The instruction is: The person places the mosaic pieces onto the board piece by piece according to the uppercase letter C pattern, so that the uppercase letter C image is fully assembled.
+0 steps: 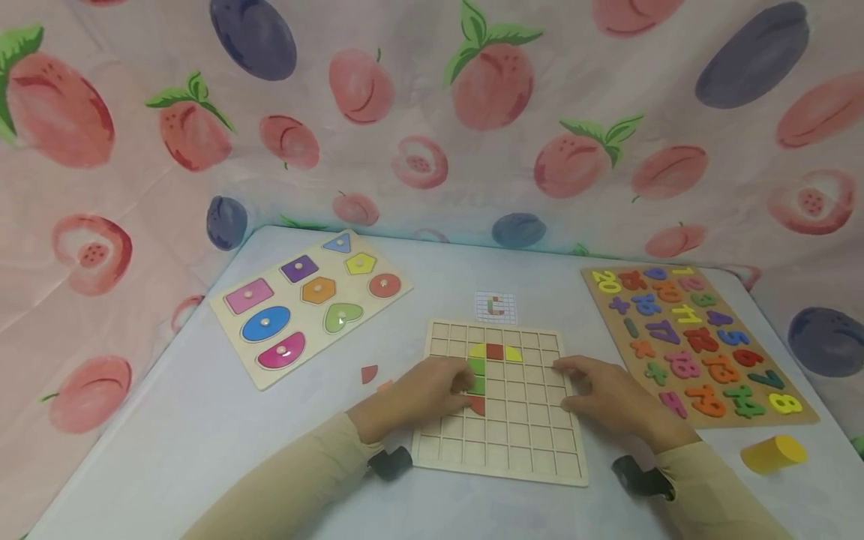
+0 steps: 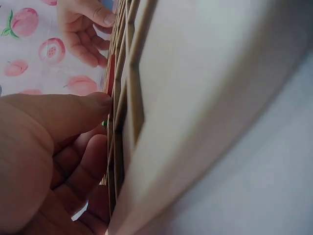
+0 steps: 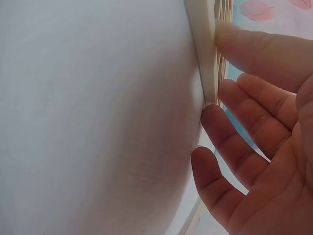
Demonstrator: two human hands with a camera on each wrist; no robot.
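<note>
Twenty numerals, 1–20, line a number puzzle.
Half-curled left hand touches coloured tiles; loosely spread right hand, a pale wooden grid board.

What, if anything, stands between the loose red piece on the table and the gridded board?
In the head view, the left hand and wrist lie across the straight way from the loose red piece to the gridded board. An orange piece, partly hidden by that wrist, also lies between them.

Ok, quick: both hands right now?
Left hand: open, thumb at the red quarter-circle on the grid board; no piece visibly held.
Right hand: open, resting at the board's right edge.
</note>
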